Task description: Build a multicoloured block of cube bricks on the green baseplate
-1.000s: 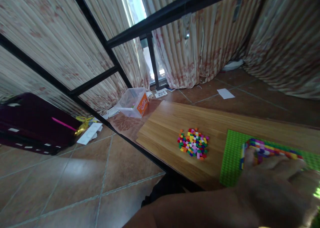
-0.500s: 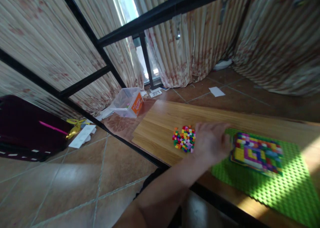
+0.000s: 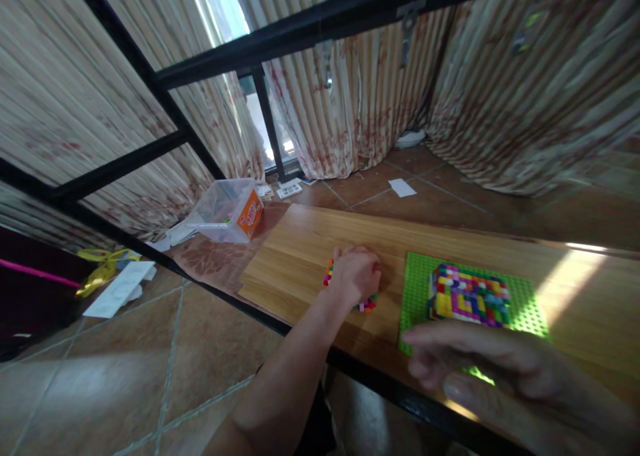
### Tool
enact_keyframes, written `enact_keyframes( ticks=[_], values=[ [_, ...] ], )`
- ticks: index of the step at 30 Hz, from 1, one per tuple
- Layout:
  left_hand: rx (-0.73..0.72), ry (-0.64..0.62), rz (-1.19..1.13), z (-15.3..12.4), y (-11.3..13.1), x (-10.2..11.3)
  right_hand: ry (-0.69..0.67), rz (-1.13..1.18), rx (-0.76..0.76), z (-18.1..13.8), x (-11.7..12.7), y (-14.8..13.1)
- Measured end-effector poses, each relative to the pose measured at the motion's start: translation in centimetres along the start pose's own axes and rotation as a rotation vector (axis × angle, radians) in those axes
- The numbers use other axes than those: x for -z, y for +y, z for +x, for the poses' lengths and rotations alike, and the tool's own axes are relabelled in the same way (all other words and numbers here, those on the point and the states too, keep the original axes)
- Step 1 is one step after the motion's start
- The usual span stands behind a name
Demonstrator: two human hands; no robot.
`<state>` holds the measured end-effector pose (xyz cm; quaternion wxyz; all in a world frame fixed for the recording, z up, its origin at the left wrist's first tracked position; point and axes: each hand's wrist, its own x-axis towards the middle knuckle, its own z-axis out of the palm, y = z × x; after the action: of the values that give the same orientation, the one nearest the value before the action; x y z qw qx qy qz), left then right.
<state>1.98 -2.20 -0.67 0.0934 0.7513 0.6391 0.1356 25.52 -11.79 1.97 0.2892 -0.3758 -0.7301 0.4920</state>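
Note:
My left hand (image 3: 354,275) rests on a pile of small coloured bricks (image 3: 367,304) on the wooden board (image 3: 295,256); its fingers are curled down into the pile, and what they grip is hidden. To the right lies a green baseplate (image 3: 414,289) carrying a block of multicoloured bricks (image 3: 470,296). My right hand (image 3: 480,369) hovers blurred above the baseplate's near edge, fingers stretched out to the left and holding nothing.
A clear plastic box with an orange label (image 3: 227,209) lies on the tiled floor beyond the board. Papers (image 3: 120,286) and a yellow ribbon (image 3: 100,269) lie at left. Black metal bars (image 3: 310,36) and curtains (image 3: 500,96) stand behind.
My left hand moved left from the baseplate onto the brick pile and curled its fingers. My right hand came into view at the lower right. The view shifted.

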Motion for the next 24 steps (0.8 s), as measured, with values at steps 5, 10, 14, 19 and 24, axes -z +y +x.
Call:
enact_keyframes(
  ticks=[5, 10, 14, 19, 24],
  values=[
    [0.022, 0.004, 0.068, 0.2, 0.1, -0.5, -0.015, 0.113, 0.008, 3.2, 0.8, -4.4],
    [0.013, 0.052, -0.044, 0.4, 0.5, 0.3, 0.121, 0.221, 0.036, 3.7, 1.6, -4.1],
    [-0.024, 0.057, -0.586, 0.3, 2.4, 0.4, 0.423, 0.184, 0.000, 4.6, 2.4, -1.8],
    [0.038, -0.092, -1.404, 0.1, 5.5, -0.5, 0.649, 0.038, -0.109, 5.5, 2.2, 0.3],
    [0.162, -0.251, -1.808, -0.3, 7.1, -0.5, 0.657, 0.015, -0.008, 5.8, 1.5, 0.6]
  ],
)
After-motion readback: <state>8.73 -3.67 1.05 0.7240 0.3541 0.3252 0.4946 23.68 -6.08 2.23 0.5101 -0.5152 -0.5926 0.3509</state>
